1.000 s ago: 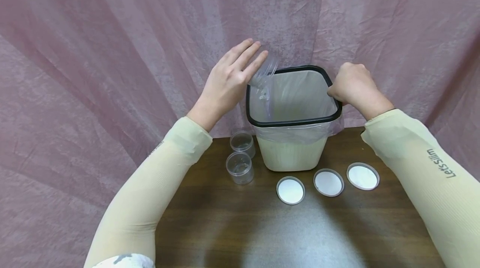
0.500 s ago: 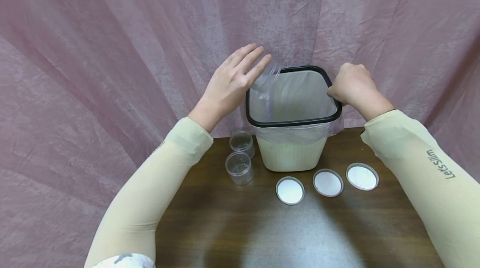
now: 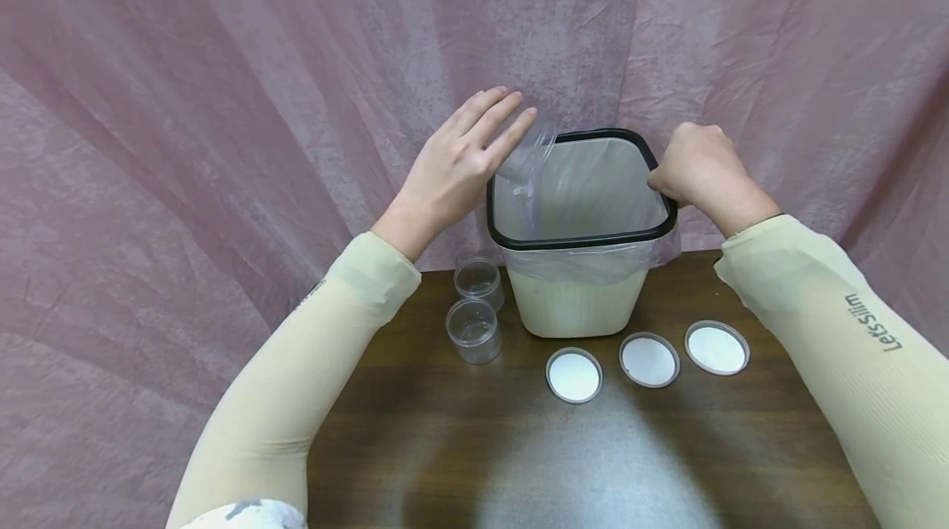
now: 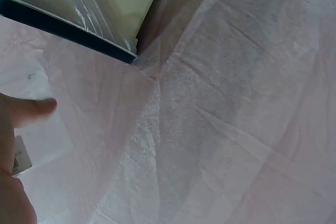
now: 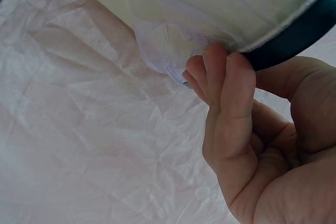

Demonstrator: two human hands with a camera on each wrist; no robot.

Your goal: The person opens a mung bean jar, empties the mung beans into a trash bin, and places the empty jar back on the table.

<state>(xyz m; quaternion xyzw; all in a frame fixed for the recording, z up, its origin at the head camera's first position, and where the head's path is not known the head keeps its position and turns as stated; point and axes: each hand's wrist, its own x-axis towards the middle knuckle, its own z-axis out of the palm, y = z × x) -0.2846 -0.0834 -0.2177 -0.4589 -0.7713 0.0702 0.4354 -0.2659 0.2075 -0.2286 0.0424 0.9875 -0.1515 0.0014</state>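
Note:
A cream trash can (image 3: 582,302) with a black rim (image 3: 578,244) and a clear plastic liner stands against the curtain. My left hand (image 3: 463,154) holds a clear plastic jar (image 3: 532,152) tipped over the can's left rim. Its thumb lies along the jar in the left wrist view, where a small label (image 4: 21,157) shows on the jar (image 4: 44,135). On the can's right side, my right hand (image 3: 704,170) grips the rim, fingers curled against the liner (image 5: 173,40) under the black edge (image 5: 299,32) in the right wrist view.
Two lidless clear jars (image 3: 474,333) stand on the brown table (image 3: 489,447), left of the can. Three round lids (image 3: 574,376) with white faces lie in a row at its front right. A pink curtain (image 3: 296,100) hangs close behind.
My left hand has shifted slightly right and down with the tipped jar, then stayed there over the last half second. The right hand keeps its place on the rim.

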